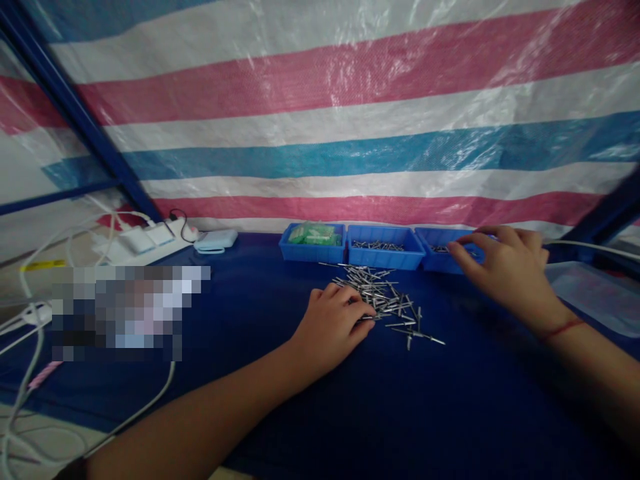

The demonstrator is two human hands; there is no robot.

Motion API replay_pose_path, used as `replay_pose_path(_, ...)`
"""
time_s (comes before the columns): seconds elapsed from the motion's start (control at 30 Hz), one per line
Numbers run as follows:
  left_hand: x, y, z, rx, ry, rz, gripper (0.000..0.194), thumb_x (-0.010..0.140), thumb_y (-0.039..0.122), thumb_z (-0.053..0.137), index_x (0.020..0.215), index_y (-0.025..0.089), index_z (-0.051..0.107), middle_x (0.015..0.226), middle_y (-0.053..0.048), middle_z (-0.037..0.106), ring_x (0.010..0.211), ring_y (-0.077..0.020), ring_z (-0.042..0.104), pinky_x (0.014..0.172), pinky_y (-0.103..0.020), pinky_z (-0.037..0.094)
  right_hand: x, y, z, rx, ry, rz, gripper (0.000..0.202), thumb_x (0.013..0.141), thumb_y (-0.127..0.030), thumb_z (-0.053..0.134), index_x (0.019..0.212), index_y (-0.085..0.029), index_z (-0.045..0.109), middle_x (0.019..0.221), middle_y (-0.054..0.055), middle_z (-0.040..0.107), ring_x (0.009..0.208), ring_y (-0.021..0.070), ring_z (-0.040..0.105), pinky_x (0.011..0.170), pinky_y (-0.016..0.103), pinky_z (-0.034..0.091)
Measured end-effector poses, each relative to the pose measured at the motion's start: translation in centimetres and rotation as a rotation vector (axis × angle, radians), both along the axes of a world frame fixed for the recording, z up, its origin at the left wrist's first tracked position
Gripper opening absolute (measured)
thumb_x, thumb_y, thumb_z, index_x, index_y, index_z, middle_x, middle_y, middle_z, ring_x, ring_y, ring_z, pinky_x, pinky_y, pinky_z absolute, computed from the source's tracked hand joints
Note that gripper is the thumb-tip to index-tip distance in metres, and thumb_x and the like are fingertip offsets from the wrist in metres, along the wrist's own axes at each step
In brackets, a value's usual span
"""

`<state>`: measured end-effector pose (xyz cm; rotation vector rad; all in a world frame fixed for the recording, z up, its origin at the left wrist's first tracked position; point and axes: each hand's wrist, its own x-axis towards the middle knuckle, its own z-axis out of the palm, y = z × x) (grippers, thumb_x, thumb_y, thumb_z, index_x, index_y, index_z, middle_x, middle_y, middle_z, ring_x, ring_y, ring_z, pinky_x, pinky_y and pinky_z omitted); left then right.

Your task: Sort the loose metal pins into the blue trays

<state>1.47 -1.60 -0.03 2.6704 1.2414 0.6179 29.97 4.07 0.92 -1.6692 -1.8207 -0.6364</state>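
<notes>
A loose pile of silvery pop rivets [373,288] lies on the dark blue tabletop. My left hand [334,320] rests against the pile's near left edge, its fingers curled down and thumb close to the index finger. What may be between those fingertips is hidden. Above the right-hand blue bin [436,263], my right hand [510,267] hovers with thumb and fingers apart, and nothing shows between them. A few small metal pieces are visible in that bin, which the hand partly covers. The middle blue bin [385,258] holds more rivets.
Green packets [315,233] fill the left blue bin [313,253]. A clear plastic lid or tray [595,297] lies at right. Leftward are a power strip [150,240] with cables, a light blue item [216,241] and a blurred-out object [135,307]. Striped sheeting [350,153] hangs behind.
</notes>
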Motion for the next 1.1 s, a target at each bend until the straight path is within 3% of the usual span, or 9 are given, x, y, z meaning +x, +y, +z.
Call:
replay_pose_path(0.27, 0.1, -0.1, 0.2, -0.006, -0.061, 0.020, 0.013, 0.090, 0.028, 0.051, 0.095, 0.024, 0.062, 0.101, 0.000, 0.062, 0.097, -0.0216, 0.052, 0.077, -0.037, 0.034, -4.9, -2.0, -0.4, -0.124, -0.040, 0.380, 0.025, 0.084, -0.040, 0.050, 0.087, -0.020, 0.066, 0.102, 0.011, 0.061, 0.098, 0.0312, 0.051, 0.081, 0.050, 0.040)
replay_pose_path(0.43, 0.1, 0.0, 0.5, -0.033, -0.194, 0.078, 0.009, 0.090, 0.026, 0.051, 0.094, 0.025, 0.059, 0.099, 0.004, 0.066, 0.096, -0.0189, 0.055, 0.081, -0.038, 0.033, -7.6, -4.0, 0.5, -0.222, 0.058, 0.643, 0.016, 0.086, -0.024, 0.049, 0.085, -0.018, 0.064, 0.094, 0.008, 0.063, 0.091, 0.0225, 0.055, 0.083, 0.041, 0.043)
replay_pose_path(0.57, 0.0, 0.3, 0.7, -0.050, -0.273, 0.081, 0.008, 0.089, 0.022, 0.054, 0.093, 0.024, 0.060, 0.095, 0.003, 0.067, 0.092, -0.0183, 0.057, 0.082, -0.038, 0.036, -8.9, -5.2, 0.9, -0.310, 0.175, 0.774, 0.016, 0.087, -0.021, 0.047, 0.086, -0.019, 0.062, 0.087, 0.005, 0.064, 0.085, 0.0185, 0.057, 0.077, 0.035, 0.045)
replay_pose_path(0.93, -0.1, 0.6, 0.5, -0.071, -0.546, -0.022, 0.012, 0.086, 0.015, 0.055, 0.093, 0.020, 0.063, 0.092, -0.002, 0.064, 0.087, -0.0152, 0.060, 0.079, -0.031, 0.047, -9.4, -5.6, 0.6, -0.356, 0.295, 0.854, 0.011, 0.086, -0.023, 0.051, 0.088, -0.019, 0.061, 0.085, 0.003, 0.063, 0.083, 0.0146, 0.058, 0.075, 0.030, 0.046)
replay_pose_path(1.1, 0.2, 0.3, 0.6, -0.196, -0.715, 0.046, 0.019, 0.082, 0.016, 0.060, 0.100, 0.019, 0.060, 0.091, -0.001, 0.067, 0.080, -0.0136, 0.062, 0.075, -0.027, 0.047, -9.6, -5.7, 0.5, -0.412, 0.347, 0.837, 0.015, 0.088, -0.025, 0.048, 0.085, -0.020, 0.061, 0.081, 0.002, 0.063, 0.078, 0.0143, 0.058, 0.070, 0.029, 0.047)
